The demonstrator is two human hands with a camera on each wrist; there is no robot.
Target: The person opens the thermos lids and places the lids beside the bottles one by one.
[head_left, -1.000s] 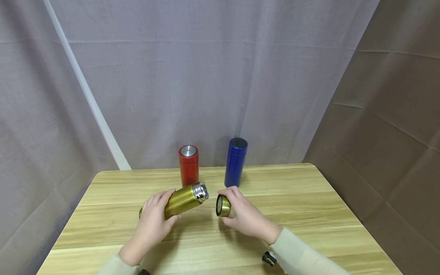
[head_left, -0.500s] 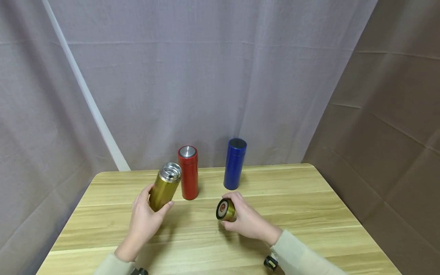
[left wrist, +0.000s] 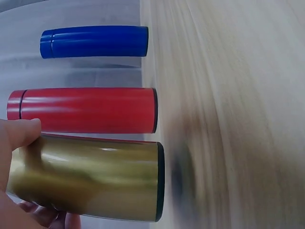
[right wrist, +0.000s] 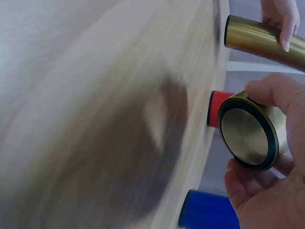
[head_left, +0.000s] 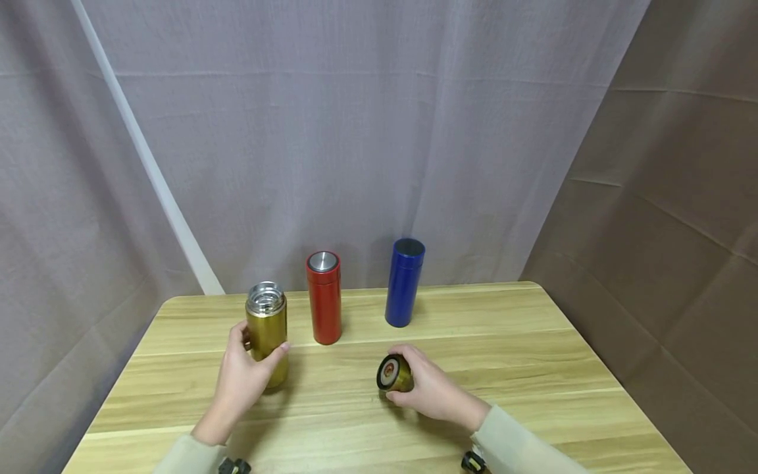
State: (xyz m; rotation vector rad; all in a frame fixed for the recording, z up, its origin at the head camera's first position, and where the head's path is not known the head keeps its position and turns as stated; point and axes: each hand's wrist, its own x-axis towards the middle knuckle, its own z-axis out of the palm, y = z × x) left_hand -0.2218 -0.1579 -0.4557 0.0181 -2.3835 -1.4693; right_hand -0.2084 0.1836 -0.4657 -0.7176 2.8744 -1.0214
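Between the curled fingers and thumb of the left hand (head_left: 244, 382), an open-topped gold bottle (head_left: 268, 336) is held nearly upright, toward the left edge of the table (head_left: 533, 408). By the fingers and thumb of the right hand (head_left: 437, 392), a gold lid (head_left: 405, 378) is pinched sideways, well inside the right edge. Toward the back edge, a red bottle (head_left: 326, 309) and a blue bottle (head_left: 404, 289) are seen standing.

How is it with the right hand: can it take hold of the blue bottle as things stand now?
Probably not, because the right hand is gripping the gold lid. Otherwise, in the head view, nothing appears to block its way to the blue bottle.
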